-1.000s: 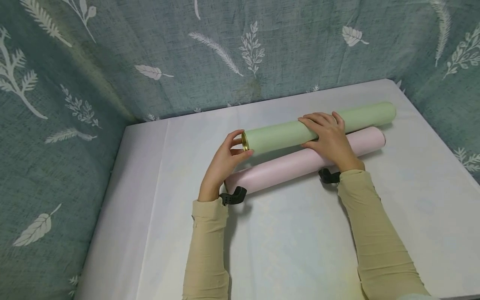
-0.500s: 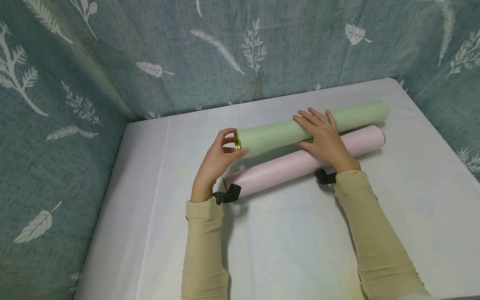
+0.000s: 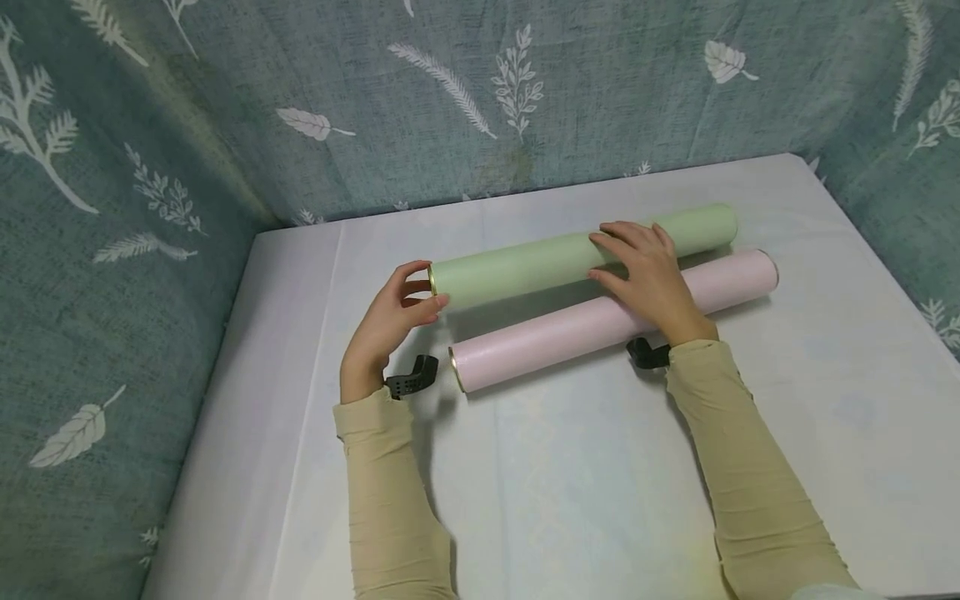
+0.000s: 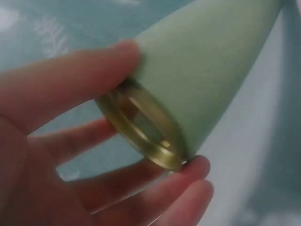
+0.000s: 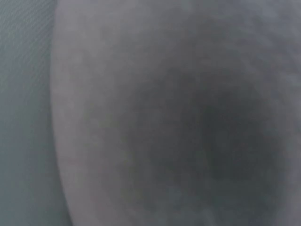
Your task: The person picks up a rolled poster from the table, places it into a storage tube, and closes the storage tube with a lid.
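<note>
A long pale green tube (image 3: 517,271) lies slantwise across the far part of the table. My left hand (image 3: 382,325) pinches its left end, thumb on the near side and fingers at the far side. In the left wrist view, the gold-coloured metal end (image 4: 160,127) of the tube shows between thumb and fingers. Around the tube's right half, my right hand (image 3: 648,275) lays its fingers over the top, with the thumb on the near side. In front of it rests a pink tube (image 3: 540,337) with gold end rims, beneath my right wrist.
The white table (image 3: 585,467) is walled by teal leaf-patterned cloth (image 3: 450,108) at the back and both sides. A black wrist camera (image 3: 414,379) sits on my left wrist. A blurred pinkish surface (image 5: 94,117), very close, fills most of the right wrist view.
The green tube has slid left, its left end moving past the pink tube's left end, with my left hand travelling along. My right hand has stayed nearly in place while the tube passed under it.
</note>
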The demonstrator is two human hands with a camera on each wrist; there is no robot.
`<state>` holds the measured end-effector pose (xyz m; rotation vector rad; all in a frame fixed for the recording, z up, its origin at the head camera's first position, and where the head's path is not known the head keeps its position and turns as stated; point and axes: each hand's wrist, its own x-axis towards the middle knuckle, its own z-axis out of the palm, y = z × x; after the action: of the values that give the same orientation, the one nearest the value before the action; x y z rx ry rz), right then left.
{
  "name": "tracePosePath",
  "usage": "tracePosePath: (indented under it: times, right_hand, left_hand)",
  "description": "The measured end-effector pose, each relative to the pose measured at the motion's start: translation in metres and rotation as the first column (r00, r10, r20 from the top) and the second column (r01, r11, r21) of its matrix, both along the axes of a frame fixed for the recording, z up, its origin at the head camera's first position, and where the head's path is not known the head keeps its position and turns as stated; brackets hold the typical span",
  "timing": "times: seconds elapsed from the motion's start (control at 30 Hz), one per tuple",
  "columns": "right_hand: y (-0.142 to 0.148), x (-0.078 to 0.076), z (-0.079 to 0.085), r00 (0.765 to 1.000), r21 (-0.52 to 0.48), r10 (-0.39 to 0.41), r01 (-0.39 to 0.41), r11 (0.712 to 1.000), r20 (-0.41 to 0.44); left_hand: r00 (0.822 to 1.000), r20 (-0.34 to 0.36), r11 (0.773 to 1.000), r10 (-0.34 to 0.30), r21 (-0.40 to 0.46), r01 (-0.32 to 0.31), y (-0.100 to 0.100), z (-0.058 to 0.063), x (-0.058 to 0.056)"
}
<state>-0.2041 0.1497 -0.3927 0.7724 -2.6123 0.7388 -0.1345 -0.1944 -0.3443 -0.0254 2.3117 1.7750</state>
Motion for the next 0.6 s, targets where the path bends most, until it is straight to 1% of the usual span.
tracePosePath:
  times: [0.1,0.2,0.33,0.43,0.47,0.53,0.6]
  right_hand:
    - [0.001,0.002,0.0,1.0,0.036,-0.014,0.013,0.999,0.028]
    - [0.002,0.002,0.0,0.999,0.079,-0.024,0.02,0.997,0.047]
    - [0.001,0.002,0.0,0.996,0.127,-0.038,0.028,0.991,0.078]
    - [0.001,0.003,0.001,0.992,0.139,-0.048,0.031,0.99,0.118]
    - [0.001,0.003,0.001,0.991,0.14,-0.048,0.031,0.99,0.127]
    - [0.0,0.003,0.001,0.988,0.137,-0.048,0.028,0.99,0.144]
    - [-0.001,0.003,0.001,0.987,0.138,-0.047,0.026,0.99,0.155]
  left_hand:
    - [1.0,-0.001,1.0,-0.012,0.0,0.012,-0.008,-0.007,-0.001]
    - [1.0,0.002,1.0,-0.027,-0.008,0.027,-0.012,-0.013,-0.002]
    - [0.999,0.016,0.998,-0.036,-0.051,0.037,-0.012,-0.018,-0.006]
    - [0.999,0.024,0.994,-0.037,-0.101,0.039,-0.011,-0.022,-0.009]
    - [0.999,0.027,0.994,-0.035,-0.106,0.037,-0.011,-0.024,-0.01]
    - [0.999,0.038,0.992,-0.029,-0.121,0.033,-0.012,-0.029,-0.012]
    - [0.998,0.045,0.991,-0.036,-0.131,0.042,-0.015,-0.039,-0.014]
